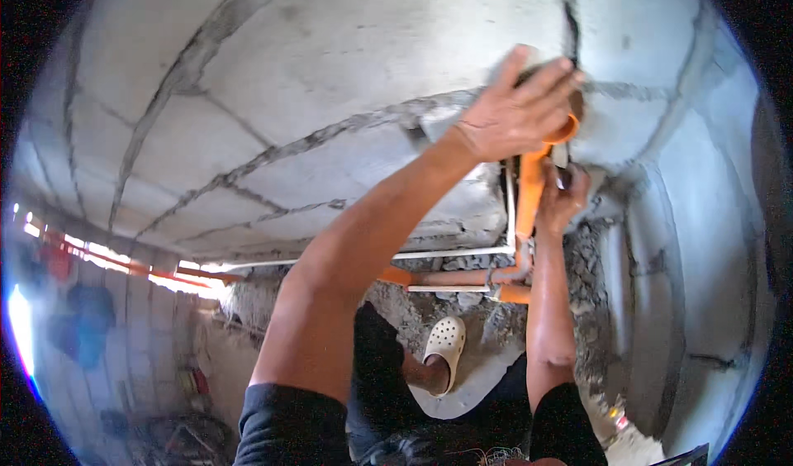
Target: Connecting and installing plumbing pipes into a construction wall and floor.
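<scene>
An orange plastic pipe (531, 195) runs up the block wall, with an open round mouth (564, 130) at its upper end. My left hand (520, 115) is stretched out over the wall beside that mouth, its fingers extended and slightly blurred. Lower down, my right hand (565, 197) is closed next to the pipe. A small dark and pale thing (563, 177) shows between its fingers, too small to name. Whether the right hand also grips the pipe is hidden. A thin white pipe (510, 210) rises close along the orange one's left side.
Orange pipes (450, 277) and a white pipe (446, 253) run along the wall's foot over loose stones (585, 272). My foot in a cream clog (446, 342) stands on the ground below. Grey blocks with rough mortar joints (318, 138) form the wall.
</scene>
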{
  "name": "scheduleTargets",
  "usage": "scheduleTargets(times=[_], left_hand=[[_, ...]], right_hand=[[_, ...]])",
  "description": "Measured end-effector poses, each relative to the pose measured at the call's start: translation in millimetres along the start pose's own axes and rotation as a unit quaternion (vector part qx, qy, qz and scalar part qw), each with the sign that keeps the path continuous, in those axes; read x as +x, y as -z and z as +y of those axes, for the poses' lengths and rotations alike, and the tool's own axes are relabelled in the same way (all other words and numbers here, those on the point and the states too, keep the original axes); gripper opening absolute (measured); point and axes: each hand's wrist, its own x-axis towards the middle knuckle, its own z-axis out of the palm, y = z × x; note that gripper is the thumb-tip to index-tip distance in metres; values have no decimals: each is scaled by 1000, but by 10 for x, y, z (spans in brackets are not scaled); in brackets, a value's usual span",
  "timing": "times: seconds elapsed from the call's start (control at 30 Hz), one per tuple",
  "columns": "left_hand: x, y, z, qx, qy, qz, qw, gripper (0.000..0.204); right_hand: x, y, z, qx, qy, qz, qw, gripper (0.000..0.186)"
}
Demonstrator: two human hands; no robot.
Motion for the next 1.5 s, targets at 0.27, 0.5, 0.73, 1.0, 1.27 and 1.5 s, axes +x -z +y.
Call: scheduleTargets(times=[0.27, 0.5, 0.73, 1.0, 1.27, 1.5], left_hand=[[-49, 7, -69, 35, 5, 13, 999, 49], [-24, 15, -52, -10, 3, -13, 1000, 33], [-31, 5, -61, -2, 2, -15, 1000, 34], [-37, -33, -46, -10, 7, -17, 1000, 59], [-52, -8, -62, -26, 8, -3, 1000, 36], [-55, -23, -52, -30, 0, -9, 999, 29]], right_hand=[[6, -134, -293, 206, -281, 47, 936, 24], [-1, -181, -236, 322, -341, 80, 879, 17], [6, -147, -208, 377, -359, 77, 850, 12], [-4, -160, -105, 333, -395, 72, 853, 15], [13, -89, 25, 367, -482, -3, 796, 19], [54, -154, 3, 471, -506, -19, 722, 12]])
